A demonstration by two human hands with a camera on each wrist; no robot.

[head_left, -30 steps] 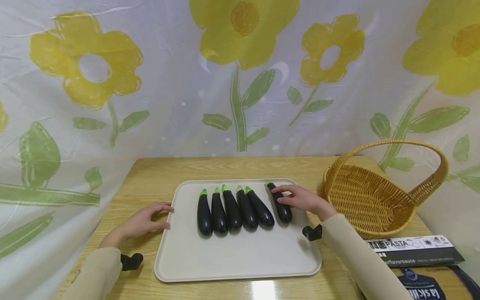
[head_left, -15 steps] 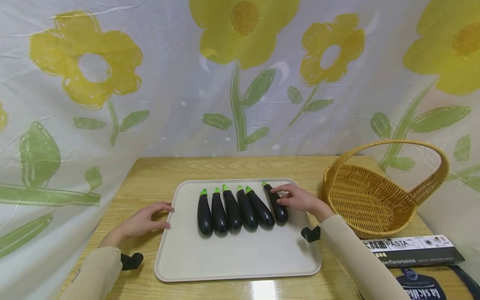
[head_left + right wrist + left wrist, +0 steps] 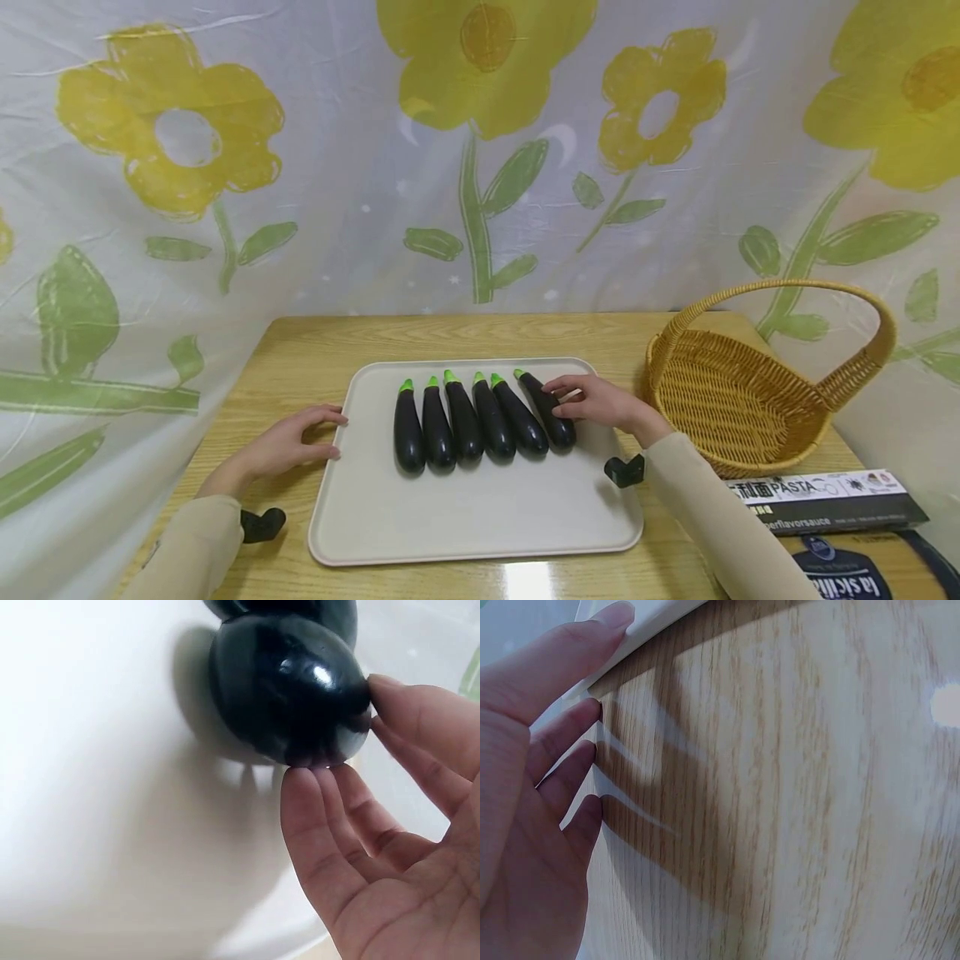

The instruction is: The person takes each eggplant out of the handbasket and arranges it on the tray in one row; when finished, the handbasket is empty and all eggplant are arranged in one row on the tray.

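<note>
Several dark eggplants with green stems lie in a row on a pale tray (image 3: 450, 521) in the head view. My right hand (image 3: 603, 402) is at the rightmost eggplant (image 3: 561, 430), with straight fingertips against its right side. In the right wrist view, the rounded end of this eggplant (image 3: 289, 682) faces the camera, and fingertips touch it low down and at its right. Its neighbour (image 3: 522, 421) lies close on its left. My left hand (image 3: 288, 442) rests at the left rim, fingers relaxed; the left wrist view has the thumb over the tray's edge (image 3: 656, 619).
A wicker basket (image 3: 738, 408) with a tall handle stands right of the tray. In front of it, a pasta box (image 3: 832, 508) and a dark-labelled package (image 3: 847, 567) lie at the table's right. A flower-printed cloth (image 3: 337, 167) hangs behind the wooden table (image 3: 300, 342).
The rightmost eggplant's stem end has swung left toward its neighbour, and its thick end has shifted slightly left. My right hand has moved little; my left hand has stayed still.
</note>
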